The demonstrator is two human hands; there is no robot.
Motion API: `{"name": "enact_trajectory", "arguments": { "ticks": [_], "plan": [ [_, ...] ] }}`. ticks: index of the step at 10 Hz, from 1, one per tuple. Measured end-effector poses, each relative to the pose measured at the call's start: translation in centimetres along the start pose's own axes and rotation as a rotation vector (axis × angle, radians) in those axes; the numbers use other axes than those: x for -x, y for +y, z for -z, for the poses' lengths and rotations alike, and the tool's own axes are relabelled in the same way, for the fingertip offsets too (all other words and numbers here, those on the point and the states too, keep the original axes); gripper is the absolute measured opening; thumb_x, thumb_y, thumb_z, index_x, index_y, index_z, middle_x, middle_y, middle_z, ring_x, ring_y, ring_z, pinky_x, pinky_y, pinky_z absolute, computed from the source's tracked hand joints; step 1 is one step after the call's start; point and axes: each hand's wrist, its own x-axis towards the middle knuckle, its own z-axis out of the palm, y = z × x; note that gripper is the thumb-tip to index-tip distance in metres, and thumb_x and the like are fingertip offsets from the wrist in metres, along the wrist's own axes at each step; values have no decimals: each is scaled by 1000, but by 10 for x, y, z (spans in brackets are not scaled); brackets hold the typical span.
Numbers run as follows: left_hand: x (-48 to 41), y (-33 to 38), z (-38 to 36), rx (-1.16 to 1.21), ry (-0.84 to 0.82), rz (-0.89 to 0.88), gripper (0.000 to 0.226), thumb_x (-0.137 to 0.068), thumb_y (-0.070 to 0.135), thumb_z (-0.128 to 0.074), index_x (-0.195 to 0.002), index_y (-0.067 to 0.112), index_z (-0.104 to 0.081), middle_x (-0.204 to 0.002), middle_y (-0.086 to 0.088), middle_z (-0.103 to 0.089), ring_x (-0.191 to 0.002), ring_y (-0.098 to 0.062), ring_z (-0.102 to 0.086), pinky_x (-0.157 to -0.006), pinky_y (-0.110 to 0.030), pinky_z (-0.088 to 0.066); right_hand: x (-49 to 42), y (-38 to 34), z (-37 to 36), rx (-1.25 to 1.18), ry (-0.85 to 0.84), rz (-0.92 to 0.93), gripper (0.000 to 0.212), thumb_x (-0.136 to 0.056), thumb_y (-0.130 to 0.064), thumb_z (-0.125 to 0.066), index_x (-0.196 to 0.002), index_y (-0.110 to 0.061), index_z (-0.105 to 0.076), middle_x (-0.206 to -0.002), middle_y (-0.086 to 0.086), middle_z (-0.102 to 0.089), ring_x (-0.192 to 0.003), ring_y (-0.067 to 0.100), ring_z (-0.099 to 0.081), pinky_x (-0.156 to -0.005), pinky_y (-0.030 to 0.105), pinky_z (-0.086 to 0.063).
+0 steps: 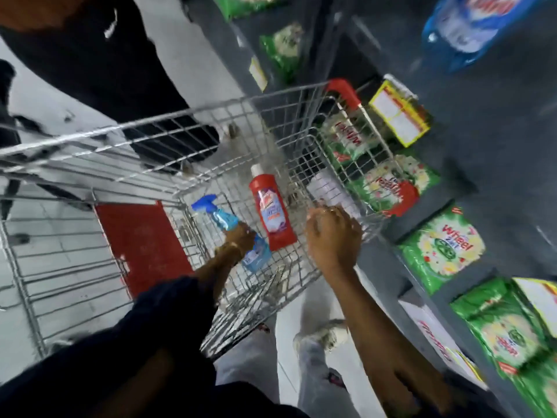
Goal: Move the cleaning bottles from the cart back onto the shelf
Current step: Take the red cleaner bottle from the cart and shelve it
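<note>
A wire shopping cart [168, 125] fills the middle of the head view. On its floor lies a blue spray bottle [223, 217] with a blue trigger, and my left hand [238, 238] is closed around its middle. Beside it lies a red bottle [272, 212] with a white cap, touched by neither hand. My right hand [333, 236] is curled over the cart's right rim, next to a white object [327, 185] inside the cart. Whether it grips the rim or that object is blurred.
Dark shelves [497, 140] on the right hold green detergent bags [443, 248] and a blue pack [464, 28] higher up. A red panel [141, 242] sits in the cart's left part. Another person in black stands beyond the cart [99, 64]. My feet are on the white floor below.
</note>
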Motion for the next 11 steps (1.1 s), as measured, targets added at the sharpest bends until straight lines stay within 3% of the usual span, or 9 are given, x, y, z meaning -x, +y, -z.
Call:
{"name": "enact_trajectory", "arguments": {
  "ticks": [1,2,3,5,6,8,9,10,11],
  "plan": [
    [-11,-14,-11,97,-64,59,54,-85,29,-62,-116,-13,-53,-120,-33,-59,-93,-39,-62,-67,-22,-52,0,2,-6,79,-4,16,22,-90,-27,-49,-92,-18,-69,-97,9,-72,-95,28,-61,-91,43,-46],
    [-24,-4,-33,152,-136,89,67,-79,49,-58,-120,-4,-56,-123,-20,-62,-111,-33,-60,-89,-37,-51,-2,1,-8,63,-15,28,17,-88,-26,-53,-95,-20,-67,-97,7,-72,-91,26,-62,-84,38,-46],
    [-47,11,-59,210,23,205,49,-87,25,-65,-123,-6,-54,-127,-24,-60,-110,-33,-61,-69,-27,-44,-2,2,-12,51,0,46,19,-89,-28,-53,-103,-20,-64,-103,5,-72,-96,24,-62,-83,36,-43],
    [-53,10,-66,329,-41,241,51,-80,11,-72,-125,-2,-52,-126,-23,-60,-100,-27,-60,-87,-41,-51,-6,7,-18,78,-9,59,29,-89,-33,-54,-114,-19,-57,-114,7,-70,-109,27,-59,-91,40,-43],
    [-30,15,-53,275,-84,169,45,-82,8,-69,-122,-4,-54,-117,-21,-62,-92,-24,-56,-77,-37,-50,-5,8,-15,65,-50,46,34,-89,-36,-53,-119,-20,-52,-117,5,-69,-108,27,-59,-90,40,-44],
    [50,46,-7,283,-97,-71,21,-85,5,-65,-102,8,-53,-101,-15,-60,-71,-19,-59,-53,-25,-53,-3,7,5,-287,-148,-30,40,-89,-30,-57,-127,-19,-49,-124,9,-65,-110,28,-60,-94,40,-47],
    [99,68,10,405,-170,-178,32,-88,6,-60,-116,3,-44,-114,-13,-60,-81,-17,-64,-60,-25,-57,-4,11,23,-652,-297,-97,48,-94,-27,-55,-137,-13,-42,-140,11,-53,-124,28,-52,-100,38,-42],
    [160,90,19,412,-211,-339,39,-87,10,-62,-123,8,-44,-121,-17,-61,-98,-26,-65,-82,-42,-57,15,16,59,-991,-419,-118,46,-94,-38,-51,-136,-21,-45,-138,9,-55,-122,25,-56,-96,39,-49],
    [212,106,13,381,-289,-546,40,-82,10,-69,-115,5,-48,-117,-17,-66,-103,-29,-67,-86,-42,-57,48,23,93,-1267,-388,-37,29,-89,-38,-55,-114,-31,-66,-112,-1,-73,-102,16,-69,-78,26,-57]
  ]
}}
